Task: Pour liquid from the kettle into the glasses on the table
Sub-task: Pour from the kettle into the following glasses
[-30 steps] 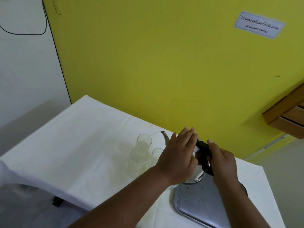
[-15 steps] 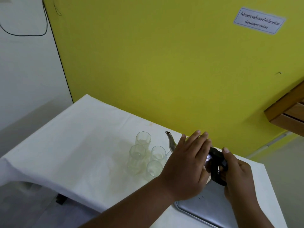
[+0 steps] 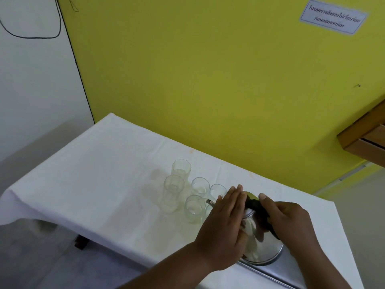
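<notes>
A right hand (image 3: 291,222) is gripping the black handle of a tilted, shiny steel kettle (image 3: 260,240) while a flat left hand (image 3: 223,230) is pressing its lid beside clear drinking glasses (image 3: 194,208).

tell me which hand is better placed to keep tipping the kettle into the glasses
Right. The right hand grips the kettle's black handle, so it controls the tilt. The left hand lies flat on the lid, only steadying it.

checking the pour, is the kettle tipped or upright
Tipped: the kettle leans toward the glasses, its round base facing the camera, spout low beside them.
</notes>
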